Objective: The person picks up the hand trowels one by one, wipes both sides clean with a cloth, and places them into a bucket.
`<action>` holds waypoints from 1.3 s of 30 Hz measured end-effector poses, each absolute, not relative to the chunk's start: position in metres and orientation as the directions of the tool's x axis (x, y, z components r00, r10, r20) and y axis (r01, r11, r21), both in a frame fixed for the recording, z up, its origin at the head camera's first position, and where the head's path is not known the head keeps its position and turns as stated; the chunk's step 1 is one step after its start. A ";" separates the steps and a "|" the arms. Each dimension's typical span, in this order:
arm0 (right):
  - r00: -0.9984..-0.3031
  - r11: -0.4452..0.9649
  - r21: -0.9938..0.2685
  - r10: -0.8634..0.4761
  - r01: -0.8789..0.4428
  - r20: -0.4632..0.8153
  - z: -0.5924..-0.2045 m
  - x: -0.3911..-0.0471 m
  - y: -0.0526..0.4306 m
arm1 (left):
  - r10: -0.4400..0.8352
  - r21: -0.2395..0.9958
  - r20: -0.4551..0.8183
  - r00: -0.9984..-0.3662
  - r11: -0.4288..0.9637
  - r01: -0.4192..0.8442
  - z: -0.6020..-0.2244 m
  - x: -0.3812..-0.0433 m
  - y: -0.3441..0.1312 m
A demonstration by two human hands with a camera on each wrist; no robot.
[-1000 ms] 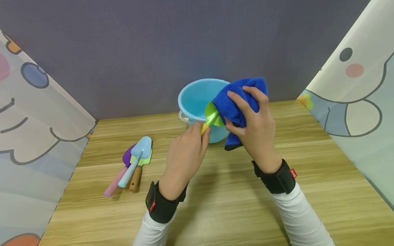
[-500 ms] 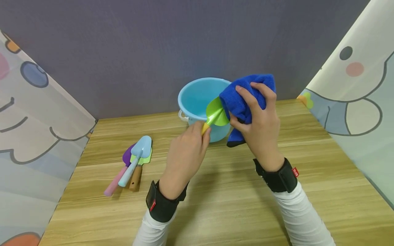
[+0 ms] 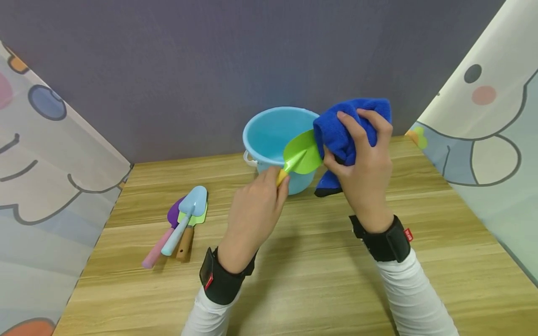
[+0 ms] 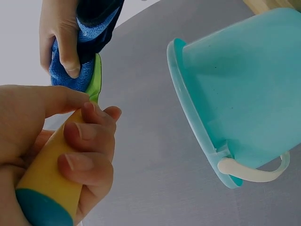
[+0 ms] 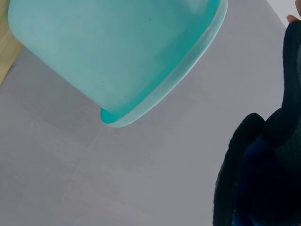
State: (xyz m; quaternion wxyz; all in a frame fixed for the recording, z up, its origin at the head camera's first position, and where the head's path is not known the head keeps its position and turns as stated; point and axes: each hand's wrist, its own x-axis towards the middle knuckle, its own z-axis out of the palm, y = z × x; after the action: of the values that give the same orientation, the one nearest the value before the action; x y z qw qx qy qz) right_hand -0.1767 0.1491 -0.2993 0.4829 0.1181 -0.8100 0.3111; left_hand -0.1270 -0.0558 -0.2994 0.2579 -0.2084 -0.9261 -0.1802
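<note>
My left hand (image 3: pixel 255 212) grips a toy trowel by its yellow handle (image 4: pixel 51 165), which has a teal end in the left wrist view. The trowel's green blade (image 3: pixel 303 154) points up and right, in front of the blue bucket (image 3: pixel 269 135). A blue cloth (image 3: pixel 336 130) with a dark edge is bunched in my right hand (image 3: pixel 364 163), fingers spread over it and thumb below. The cloth covers the blade's tip. In the right wrist view the dark side of the cloth (image 5: pixel 268 174) fills the lower right, and the fingers there are mostly hidden.
Three small garden tools lie overlapping on the wooden table (image 3: pixel 336 289) at the left: a light blue trowel (image 3: pixel 193 203), a purple one with a pink handle (image 3: pixel 157 247), and a green one with a brown handle (image 3: pixel 185 245). A grey wall (image 3: pixel 189 84) stands behind the bucket.
My right hand and the cloth have slid right and slightly up along the blade, leaving more green showing. The left hand and the trowel have stayed nearly still.
</note>
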 end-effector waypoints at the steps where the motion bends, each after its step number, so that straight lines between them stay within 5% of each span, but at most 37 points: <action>1: -0.503 0.777 -0.393 0.115 -0.491 0.857 -0.299 -0.177 0.150 | 0.293 0.227 0.552 -0.780 0.848 0.479 -0.299 -0.127 -0.056; 39: -0.526 0.767 -0.442 0.162 -0.465 0.835 -0.294 -0.174 0.160 | 0.294 0.207 0.560 -0.775 0.856 0.475 -0.299 -0.126 -0.058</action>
State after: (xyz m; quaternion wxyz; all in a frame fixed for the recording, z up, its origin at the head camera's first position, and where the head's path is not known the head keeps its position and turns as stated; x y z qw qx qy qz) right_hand -0.1740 0.1601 -0.2945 0.4775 0.0936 -0.8096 0.3282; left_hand -0.1263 -0.0581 -0.2987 0.2639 -0.2075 -0.9264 -0.1706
